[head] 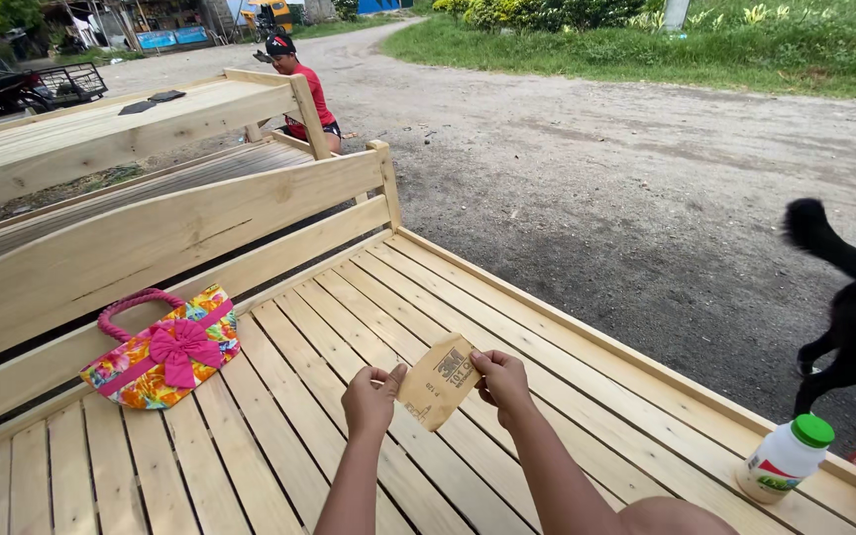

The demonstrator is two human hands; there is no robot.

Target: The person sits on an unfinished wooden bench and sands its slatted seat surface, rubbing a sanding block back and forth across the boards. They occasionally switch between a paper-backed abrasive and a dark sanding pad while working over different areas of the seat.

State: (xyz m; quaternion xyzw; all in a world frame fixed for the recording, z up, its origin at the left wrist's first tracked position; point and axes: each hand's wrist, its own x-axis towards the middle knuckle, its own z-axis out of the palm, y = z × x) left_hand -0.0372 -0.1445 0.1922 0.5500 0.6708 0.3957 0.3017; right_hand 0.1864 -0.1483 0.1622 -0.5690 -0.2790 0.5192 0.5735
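Both hands are sitting low in the middle of the frame, holding up a small tan sheet of sandpaper (438, 380) between them. The left hand (371, 398) is pinching the sheet's lower left edge, thumb pressing on top and the other fingers curling in behind it. The right hand (502, 381) is gripping the right edge the same way, fingers closed tight on the paper. The sheet is tilting a bit, printed backing facing the camera, and it's hanging just above the pale wooden slats of a bed frame (349, 327) that's filling most of the lower half of the picture.

Over at the left of the frame, a flowery handbag (162, 349) with a pink bow and pink handle is leaning against the headboard rail. At the lower right corner, a white plastic bottle (783, 459) with a green cap is standing on the frame's edge board; can't really tell what's in it from here. Just beside it, a black dog (849, 307) is walking on the gravel road at the right edge. In the upper left, another person in a red shirt (306, 91) is crouching behind a second wooden frame (101, 134).
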